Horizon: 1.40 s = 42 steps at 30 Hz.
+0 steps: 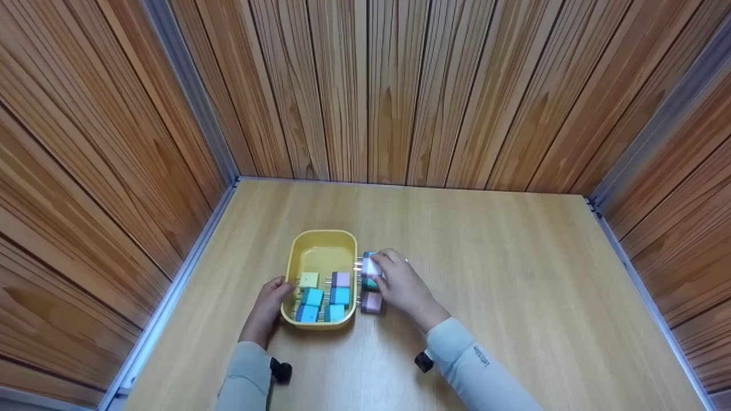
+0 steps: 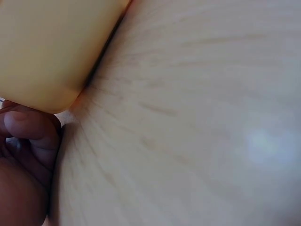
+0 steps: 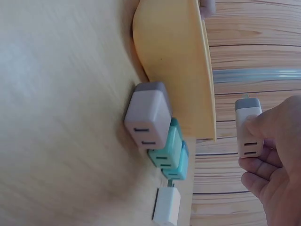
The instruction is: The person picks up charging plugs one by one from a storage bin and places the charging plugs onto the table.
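My left hand (image 1: 267, 305) grips the left rim of a yellow plastic bin (image 1: 322, 258), thumb over the edge; its curled fingers (image 2: 33, 125) sit against the outer wall. Inside the bin lie several two-port USB charger plugs: a yellow one (image 1: 309, 279), a lilac one (image 1: 341, 279) and blue ones (image 1: 339, 295), prongs pointing left. My right hand (image 1: 408, 291) pinches a white charger plug with a grey end (image 3: 248, 127) between thumb and fingers, raised beside the bin's right wall. Below it on the table are a pink plug (image 1: 371, 302) and a green plug (image 3: 165, 149).
A blue plug (image 3: 178, 167) and a white plug (image 3: 167, 205) also lie on the table along the bin's right side. Wood-patterned panels (image 1: 394, 91) enclose the tabletop (image 1: 514, 274) at the back and both sides, with metal strips (image 1: 194, 251) at the edges.
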### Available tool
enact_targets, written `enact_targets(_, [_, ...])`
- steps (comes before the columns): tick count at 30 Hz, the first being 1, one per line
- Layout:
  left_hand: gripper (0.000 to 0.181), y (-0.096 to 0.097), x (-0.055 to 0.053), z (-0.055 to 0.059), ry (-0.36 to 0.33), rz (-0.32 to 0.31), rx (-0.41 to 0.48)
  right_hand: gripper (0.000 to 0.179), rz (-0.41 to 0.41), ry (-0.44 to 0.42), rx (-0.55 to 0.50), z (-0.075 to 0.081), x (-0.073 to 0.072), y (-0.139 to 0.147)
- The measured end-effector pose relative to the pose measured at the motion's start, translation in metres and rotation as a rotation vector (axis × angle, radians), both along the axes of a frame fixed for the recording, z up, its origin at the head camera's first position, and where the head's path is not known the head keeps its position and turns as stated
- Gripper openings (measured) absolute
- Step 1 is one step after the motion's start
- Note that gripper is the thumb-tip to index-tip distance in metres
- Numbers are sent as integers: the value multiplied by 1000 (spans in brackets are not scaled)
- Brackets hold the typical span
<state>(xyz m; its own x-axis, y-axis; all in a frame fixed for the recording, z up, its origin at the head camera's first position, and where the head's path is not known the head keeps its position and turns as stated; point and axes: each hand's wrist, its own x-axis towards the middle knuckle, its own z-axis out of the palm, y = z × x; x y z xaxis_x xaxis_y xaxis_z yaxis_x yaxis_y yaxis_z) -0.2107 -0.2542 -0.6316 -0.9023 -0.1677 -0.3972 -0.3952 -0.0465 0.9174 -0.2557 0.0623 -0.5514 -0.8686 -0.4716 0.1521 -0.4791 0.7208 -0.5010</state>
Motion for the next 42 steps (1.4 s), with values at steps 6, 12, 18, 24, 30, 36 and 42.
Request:
enact_targets(6, [32, -2, -1, 3, -32, -11, 1, 50, -26, -21, 4, -2, 0, 6])
enact_targets(12, [35, -3, 0, 3, -67, -26, -11, 49, -36, -8, -13, -7, 0, 15])
enact_targets(18, [37, -5, 1, 2, -81, -34, -9, 47, -31, 26, -29, -17, -3, 23])
enact_targets(24, [35, -4, 0, 2, -74, -31, -15, 48, -50, 5, -19, -24, -5, 30])
enact_targets(30, [32, 0, 1, 1, 1, 2, -24, 47, -65, 4, -7, -29, -5, 37])
enact_targets(36, [27, 0, 2, -1, 10, 10, -10, 47, -70, -16, -13, -37, -5, 43])
enact_targets(42, [25, -1, 0, 0, 9, 1, -2, 48, -95, -48, -5, -45, -5, 46])
